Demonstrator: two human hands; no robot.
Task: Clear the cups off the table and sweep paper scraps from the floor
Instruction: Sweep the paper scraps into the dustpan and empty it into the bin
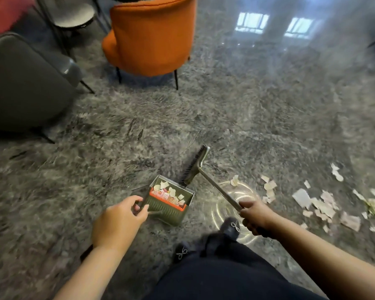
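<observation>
Dark clothing: black trousers (214, 276) fill the bottom edge of the head view, with two dark shoes (231, 227) bearing small white marks just ahead of them on the floor.
Left hand: the left hand (117, 221) has its fingers and thumb curled round the thin handle at the near side of the dustpan, pinching it.
Right hand: the right hand (254, 217) is wrapped firmly round the metal shaft of the broom.
Dustpan: an olive-green dustpan (170, 200) with an orange comb strip sits on the floor just ahead of the left hand, and several paper scraps lie inside it.
Broom: the broom (196, 166) slants up and left from the right hand; its dark bristle head stands at the far right corner of the dustpan, touching or almost touching its rim.
Loose scraps: pale paper scraps (316, 202) are scattered over the floor to the right of the broom, well apart from the dustpan.
Floor: grey mottled floor (225, 118), glossy, with window light reflected far off.
Seating: an orange chair (149, 37) stands farther back, a grey chair (24, 83) to its left.
</observation>
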